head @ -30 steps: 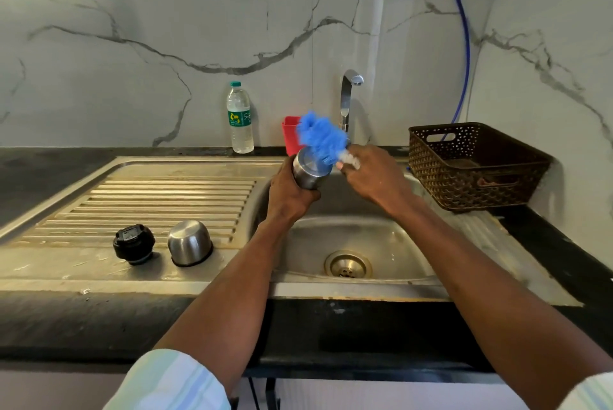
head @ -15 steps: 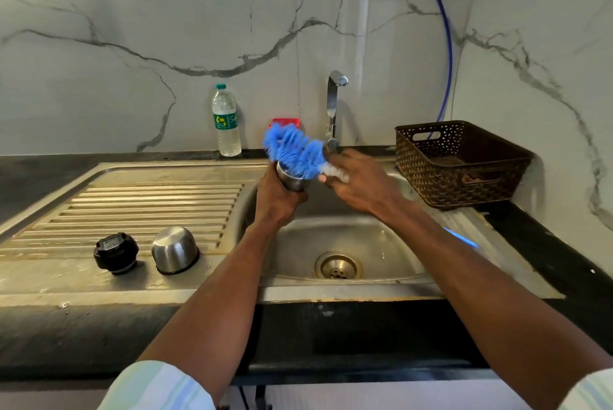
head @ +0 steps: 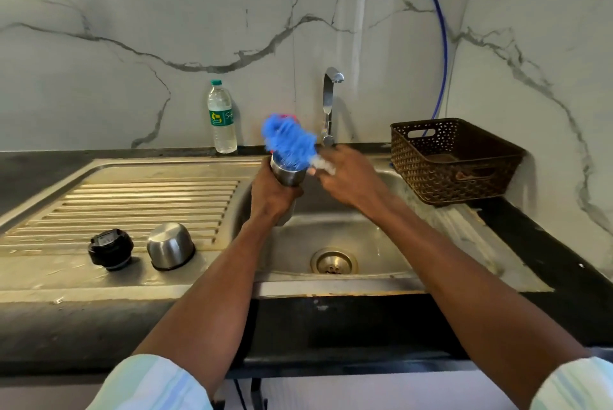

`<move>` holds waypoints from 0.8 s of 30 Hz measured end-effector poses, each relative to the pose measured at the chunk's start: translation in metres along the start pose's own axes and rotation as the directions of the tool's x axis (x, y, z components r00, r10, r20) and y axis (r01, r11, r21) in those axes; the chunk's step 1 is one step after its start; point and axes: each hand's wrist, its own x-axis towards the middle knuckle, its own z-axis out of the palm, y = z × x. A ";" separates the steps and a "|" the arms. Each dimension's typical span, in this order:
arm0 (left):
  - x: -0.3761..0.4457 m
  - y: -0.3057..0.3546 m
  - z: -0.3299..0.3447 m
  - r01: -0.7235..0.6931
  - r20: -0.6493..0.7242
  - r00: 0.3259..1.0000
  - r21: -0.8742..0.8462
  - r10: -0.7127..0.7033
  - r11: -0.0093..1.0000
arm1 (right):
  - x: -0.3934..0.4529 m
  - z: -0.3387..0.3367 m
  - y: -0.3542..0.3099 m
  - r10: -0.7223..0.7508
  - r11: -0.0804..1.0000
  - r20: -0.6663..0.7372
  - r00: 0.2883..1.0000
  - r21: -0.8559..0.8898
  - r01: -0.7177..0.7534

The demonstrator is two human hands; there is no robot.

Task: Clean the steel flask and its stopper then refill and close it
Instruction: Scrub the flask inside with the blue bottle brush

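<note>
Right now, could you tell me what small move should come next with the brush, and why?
Probably push the blue brush down into the steel flask. Its bristles sit mostly above the mouth, the right hand holds the handle, and the left hand steadies the flask over the sink.

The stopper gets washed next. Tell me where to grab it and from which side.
Take the stopper from above, fingers spread round its ribbed black rim. It sits flat on the drainboard with its top facing up, so the rim is the widest free part. Come in from its left or front; the steel cup stands close on its right.
</note>
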 end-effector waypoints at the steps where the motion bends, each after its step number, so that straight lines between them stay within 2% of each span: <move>1: 0.001 0.000 0.001 0.004 0.001 1.000 -0.002 -0.004 1.000 | -0.004 0.002 -0.002 -0.049 0.998 0.034 0.998 0.037 0.047; 2: 0.001 0.000 0.002 0.007 0.002 1.000 -0.003 -0.006 1.000 | -0.004 0.003 -0.003 -0.053 0.997 0.044 0.998 0.051 0.051; 5: -0.002 0.000 0.004 -0.005 0.009 1.000 0.004 0.005 1.000 | 0.005 -0.002 0.004 0.097 0.995 -0.052 0.994 0.039 -0.095; 6: -0.001 -0.001 0.004 -0.009 0.015 1.000 0.008 0.009 1.000 | 0.004 -0.003 0.003 0.091 0.995 -0.053 0.994 0.035 -0.089; 9: 0.001 -0.002 0.005 0.008 0.016 1.000 0.011 -0.008 1.000 | -0.005 0.005 -0.006 -0.052 0.997 0.019 0.998 0.056 0.051; 13: -0.001 -0.001 0.002 0.017 0.002 1.000 0.011 -0.017 1.000 | 0.003 -0.002 0.001 0.103 0.995 -0.077 0.992 0.022 -0.101; 17: 0.001 -0.002 0.002 -0.013 0.003 1.000 0.000 0.013 1.000 | -0.005 0.007 -0.003 -0.038 0.994 0.029 0.999 0.099 0.035; 20: -0.002 0.001 0.002 -0.001 -0.009 1.000 0.001 0.001 1.000 | 0.003 0.000 0.002 0.110 0.991 -0.062 0.992 0.078 -0.105; 21: -0.001 0.001 0.003 -0.005 -0.014 1.000 -0.007 0.005 1.000 | 0.003 -0.001 0.002 0.094 0.993 -0.074 0.993 0.075 -0.088; 24: 0.002 -0.001 0.003 -0.001 -0.014 1.000 -0.030 0.001 1.000 | -0.005 0.005 -0.006 -0.044 0.996 0.009 0.999 0.074 0.043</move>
